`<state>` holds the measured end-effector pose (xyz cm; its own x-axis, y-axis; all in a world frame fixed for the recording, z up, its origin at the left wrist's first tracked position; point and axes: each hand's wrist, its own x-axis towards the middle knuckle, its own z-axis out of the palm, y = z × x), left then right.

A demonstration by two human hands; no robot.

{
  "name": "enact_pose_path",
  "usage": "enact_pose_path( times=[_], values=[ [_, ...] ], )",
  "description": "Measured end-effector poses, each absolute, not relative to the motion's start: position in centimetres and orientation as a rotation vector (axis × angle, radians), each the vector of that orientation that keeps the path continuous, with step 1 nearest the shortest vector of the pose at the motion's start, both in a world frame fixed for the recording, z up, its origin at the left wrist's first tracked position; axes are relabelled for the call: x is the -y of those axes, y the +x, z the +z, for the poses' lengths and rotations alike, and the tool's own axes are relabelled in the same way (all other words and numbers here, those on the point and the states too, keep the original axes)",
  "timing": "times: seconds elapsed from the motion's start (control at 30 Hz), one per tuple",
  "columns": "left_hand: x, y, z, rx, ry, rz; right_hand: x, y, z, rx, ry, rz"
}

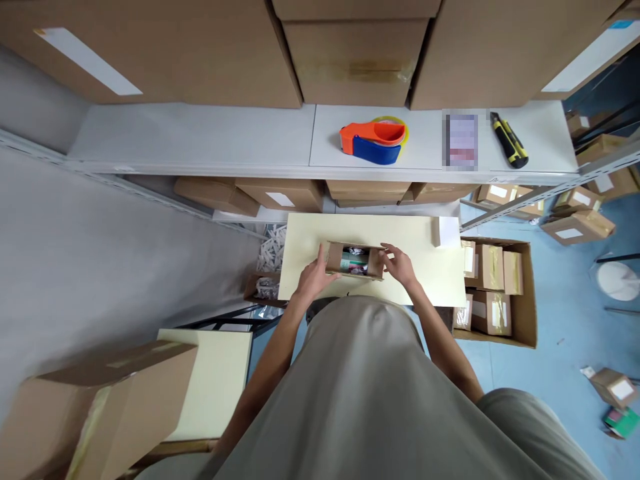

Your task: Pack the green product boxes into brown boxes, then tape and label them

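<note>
A small open cardboard box [335, 256] sits on the cream tabletop [425, 280] in front of me. Inside it, a green-and-pink item [356, 263] shows in the middle, beside dark and whitish material I cannot make out. My left hand [315, 277] grips the box's left end, with fingers at the far corner and thumb along the near side. At the right end, my right hand [399, 265] has its bent fingers on the edge of the box's flap. A white block-shaped box [446, 232] rests at the table's right back corner.
Above the table, a shelf [210, 137] carries an orange-and-blue tape dispenser [375, 140], a blurred-out card [461, 140] and a yellow-black utility knife [509, 140]. Right of the table stands a large carton [527, 293] of taped boxes. A large cardboard box [135, 407] is at lower left.
</note>
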<state>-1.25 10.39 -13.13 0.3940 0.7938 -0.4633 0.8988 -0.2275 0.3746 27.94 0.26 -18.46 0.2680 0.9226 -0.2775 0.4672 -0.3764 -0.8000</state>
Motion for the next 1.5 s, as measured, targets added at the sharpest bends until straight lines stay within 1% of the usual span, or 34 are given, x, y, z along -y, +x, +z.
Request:
enact_pose_path(
  times=[0.1, 0.2, 0.3, 0.4, 0.5, 0.67, 0.8, 0.87, 0.97, 1.03, 1.1, 1.2, 1.3, 1.4, 1.5],
  values=[
    [-11.0, -1.3, -13.1, -1.440, 2.105, -0.262, -0.5, 27.5, -18.3, 1.340, -1.942, 1.048],
    [-11.6, -1.7, -14.0, -1.410, 2.152, -0.248, 0.4, 26.6, -18.2, 1.455, -2.098, 0.846],
    [-11.5, -1.8, -15.6, -1.371, 2.149, -0.085, 1.8, 26.0, -18.6, 1.475, -2.204, 0.699],
    [-10.8, -1.6, -17.5, -1.372, 2.069, 0.134, 3.0, 26.0, -19.6, 1.355, -2.169, 0.804],
    [-10.3, -1.3, -19.0, -1.426, 1.969, 0.270, 3.3, 26.4, -20.6, 1.211, -2.068, 0.916],
    [-11.0, -1.4, -19.6, -1.474, 1.912, 0.297, 2.6, 27.1, -20.8, 1.218, -1.978, 0.906],
    [-13.3, -0.3, -17.8, -1.465, 2.084, 0.158, 0.2, 27.4, -18.4, 1.462, -2.110, 0.801],
    [-14.8, 1.5, -15.6, -1.422, 2.191, 0.181, -2.4, 27.8, -15.6, 1.602, -2.106, 0.629],
    [-17.6, 5.4, -10.7, -1.279, 2.270, 0.484, -8.2, 28.9, -9.8, 1.710, -1.935, 0.230],
    [-19.3, 8.1, -7.0, -1.175, 2.258, 0.710, -12.7, 29.8, -5.6, 1.733, -1.825, 0.044],
    [-20.6, 10.3, -3.7, -1.105, 2.240, 0.857, -17.0, 30.6, -2.1, 1.746, -1.831, -0.042],
    [-21.4, 12.2, -0.8, -1.058, 2.197, 0.914, -21.7, 31.1, 0.6, 1.795, -2.001, 0.003],
    [-20.8, 12.9, -0.7, -1.037, 2.148, 0.898, -24.1, 31.3, 1.2, 1.861, -2.094, 0.067],
    [-19.4, 12.8, -2.4, -1.007, 2.055, 0.893, -24.5, 31.6, 1.0, 1.856, -2.139, 0.083],
    [-17.2, 11.5, -4.6, -1.024, 1.910, 0.933, -22.4, 31.8, 0.0, 1.789, -2.114, 0.122]
  ],
)
